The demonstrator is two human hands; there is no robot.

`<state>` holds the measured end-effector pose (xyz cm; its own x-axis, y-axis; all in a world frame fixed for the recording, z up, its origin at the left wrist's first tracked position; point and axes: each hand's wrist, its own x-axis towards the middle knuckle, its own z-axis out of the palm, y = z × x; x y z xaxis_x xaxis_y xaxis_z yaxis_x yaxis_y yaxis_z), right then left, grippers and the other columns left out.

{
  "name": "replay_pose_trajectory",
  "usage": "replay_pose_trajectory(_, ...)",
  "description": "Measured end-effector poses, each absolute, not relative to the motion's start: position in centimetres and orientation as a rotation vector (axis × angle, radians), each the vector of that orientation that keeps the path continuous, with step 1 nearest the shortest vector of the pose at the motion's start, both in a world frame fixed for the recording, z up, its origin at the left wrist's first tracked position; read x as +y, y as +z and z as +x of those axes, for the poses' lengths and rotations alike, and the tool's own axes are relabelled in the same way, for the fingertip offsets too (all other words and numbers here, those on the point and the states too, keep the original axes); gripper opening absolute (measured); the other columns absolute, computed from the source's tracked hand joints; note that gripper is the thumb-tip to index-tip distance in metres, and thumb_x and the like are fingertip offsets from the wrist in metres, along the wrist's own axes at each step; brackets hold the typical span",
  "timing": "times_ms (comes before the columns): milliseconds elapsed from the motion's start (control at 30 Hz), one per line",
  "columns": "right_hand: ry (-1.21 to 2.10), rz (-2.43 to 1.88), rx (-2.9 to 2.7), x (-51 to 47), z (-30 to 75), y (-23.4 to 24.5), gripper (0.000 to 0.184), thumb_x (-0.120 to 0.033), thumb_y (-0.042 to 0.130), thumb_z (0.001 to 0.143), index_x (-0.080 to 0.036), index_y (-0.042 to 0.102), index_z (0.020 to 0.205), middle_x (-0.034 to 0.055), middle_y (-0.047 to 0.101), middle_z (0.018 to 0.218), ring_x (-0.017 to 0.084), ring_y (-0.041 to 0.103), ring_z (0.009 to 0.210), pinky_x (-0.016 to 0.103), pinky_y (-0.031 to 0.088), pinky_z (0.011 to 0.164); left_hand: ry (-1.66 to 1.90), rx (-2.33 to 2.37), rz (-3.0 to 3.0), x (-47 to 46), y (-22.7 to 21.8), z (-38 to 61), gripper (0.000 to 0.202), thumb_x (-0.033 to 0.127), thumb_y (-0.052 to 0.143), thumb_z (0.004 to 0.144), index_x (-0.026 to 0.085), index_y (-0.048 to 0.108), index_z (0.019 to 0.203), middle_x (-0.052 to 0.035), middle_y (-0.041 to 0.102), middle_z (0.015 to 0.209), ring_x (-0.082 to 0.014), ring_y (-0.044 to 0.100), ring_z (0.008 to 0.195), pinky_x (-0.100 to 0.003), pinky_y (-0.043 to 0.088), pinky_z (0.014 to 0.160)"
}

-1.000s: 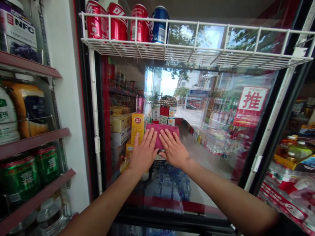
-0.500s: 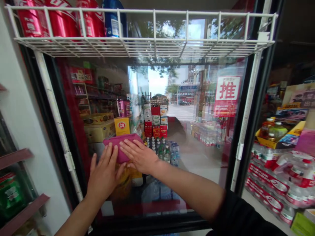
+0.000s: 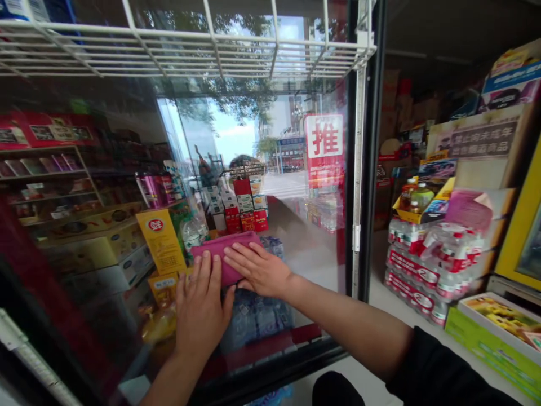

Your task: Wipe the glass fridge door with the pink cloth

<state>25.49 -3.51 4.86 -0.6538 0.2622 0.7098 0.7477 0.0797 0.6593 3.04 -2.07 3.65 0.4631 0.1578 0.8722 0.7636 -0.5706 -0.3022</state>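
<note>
The left hand (image 3: 200,316) is flat, with its fingers a little spread and pointing up, and the tips lie on a folded pink cloth (image 3: 220,244). The right hand (image 3: 260,270) is flat too, and its fingers lie across the right part of the cloth, pointing up and to the left. The two thumbs are near each other, just under the cloth. The cloth is in the middle of the frame, between the hands and a big, clear glass pane (image 3: 310,282) in a door.

A white wire rack (image 3: 245,40) runs along the top of the frame, from the left edge to the door's black frame (image 3: 372,169). Something dark blue (image 3: 59,12) sits in the rack at the upper left, but it is cut off. A red and white paper sign (image 3: 324,152) is on the upper right part of the glass. A tall yellow box (image 3: 160,239) shows in the glass, left of the cloth.

On the right side of the frame, red and white packs of bottles (image 3: 416,282) are piled on the pale floor (image 3: 382,332). A yellow and dark tray (image 3: 426,213) with small bottles is on top. A bright green box (image 3: 477,344) is at the lower right, near a black sleeve (image 3: 443,372) on the right arm.
</note>
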Motion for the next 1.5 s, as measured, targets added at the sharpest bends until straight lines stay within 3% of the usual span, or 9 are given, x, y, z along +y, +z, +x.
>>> replay_pose_trajectory(200,-1.561,-1.170,-1.910,-6.6,31.2,3.1,0.088,-0.063,0.062,0.105,-0.013,0.040,0.173,0.0076,0.009,0.184,0.027,0.001,0.173,0.046,0.030,0.136,-1.067,-0.633,-2.079,-4.3,3.5,8.2,0.071,0.037,0.050,0.106,0.007,0.032,0.168,-0.0228,0.026,0.179,-0.0424,0.034,0.162,-0.065,0.029,0.127)
replay_pose_trajectory(400,-1.552,-1.392,-1.777,-9.6,37.3,2.0,0.092,-0.066,0.072,0.098,-0.012,0.048,0.169,0.0098,0.021,0.182,0.032,0.006,0.173,0.053,0.031,0.135,-1.065,-0.524,-2.200,-6.0,3.6,11.7,0.069,0.036,0.049,0.108,0.012,0.031,0.170,-0.0162,0.026,0.180,-0.0332,0.030,0.165,-0.058,0.020,0.133)
replay_pose_trajectory(600,-1.422,-1.325,-1.746,-12.1,39.5,3.0,0.080,-0.063,0.053,0.109,-0.005,0.049,0.164,0.0154,0.035,0.177,0.033,0.014,0.171,0.057,0.022,0.137,-1.081,-0.453,-2.291,-6.1,3.2,12.9,0.072,0.037,0.050,0.109,0.012,0.029,0.173,-0.0133,0.020,0.183,-0.0294,0.023,0.168,-0.051,0.016,0.134)
replay_pose_trajectory(700,-1.333,-1.200,-1.629,-12.2,37.5,3.6,0.066,-0.054,0.051,0.112,-0.003,0.055,0.154,0.0210,0.046,0.169,0.034,0.021,0.170,0.060,0.021,0.137,-1.125,-0.461,-2.319,-6.4,3.0,12.9,0.071,0.035,0.051,0.109,0.013,0.029,0.173,-0.0118,0.020,0.183,-0.0270,0.022,0.169,-0.049,0.013,0.135)
replay_pose_trajectory(800,-1.268,-1.180,-1.413,-11.1,34.5,4.0,0.049,-0.031,0.060,0.108,-0.004,0.055,0.148,0.0231,0.052,0.163,0.034,0.024,0.169,0.062,0.022,0.136,-1.195,-0.459,-2.331,-6.6,2.7,12.6,0.069,0.034,0.051,0.110,0.012,0.031,0.172,-0.0127,0.021,0.182,-0.0251,0.021,0.169,-0.048,0.010,0.137)
replay_pose_trajectory(933,-1.183,-1.218,-1.205,-8.8,30.6,4.6,0.058,-0.019,0.058,0.101,0.001,0.047,0.155,0.0284,0.040,0.169,0.039,0.015,0.170,0.069,0.022,0.134,-1.256,-0.488,-2.346,-6.7,2.2,11.1,0.069,0.035,0.052,0.110,0.013,0.032,0.172,-0.0128,0.023,0.182,-0.0242,0.020,0.170,-0.046,0.011,0.138)
replay_pose_trajectory(1067,-1.225,-1.358,-1.220,-6.8,28.0,5.6,0.075,-0.032,0.063,0.103,0.004,0.039,0.164,0.0310,0.023,0.177,0.042,-0.001,0.171,0.069,0.016,0.135,-1.322,-0.553,-2.325,-6.9,2.2,8.7,0.069,0.035,0.052,0.110,0.012,0.032,0.172,-0.0136,0.026,0.181,-0.0238,0.021,0.170,-0.044,0.011,0.139)
replay_pose_trajectory(1267,-1.294,-1.357,-1.464,-4.7,23.9,7.7,0.081,-0.048,0.067,0.104,-0.005,0.044,0.168,0.0185,0.012,0.183,0.035,-0.012,0.172,0.059,0.001,0.138,-1.473,-0.673,-2.226,-6.3,2.5,4.9,0.072,0.037,0.053,0.111,0.011,0.030,0.173,-0.0172,0.028,0.179,-0.0264,0.023,0.170,-0.046,0.014,0.139)
replay_pose_trajectory(1500,-1.398,-1.139,-1.715,-2.1,18.4,9.4,0.085,-0.058,0.068,0.103,-0.013,0.043,0.171,0.0094,0.005,0.184,0.031,-0.008,0.173,0.055,0.000,0.140,-1.538,-0.820,-2.155,-4.2,2.2,1.7,0.074,0.042,0.049,0.112,0.019,0.023,0.178,-0.0169,0.030,0.178,-0.0324,0.029,0.168,-0.055,0.024,0.135)
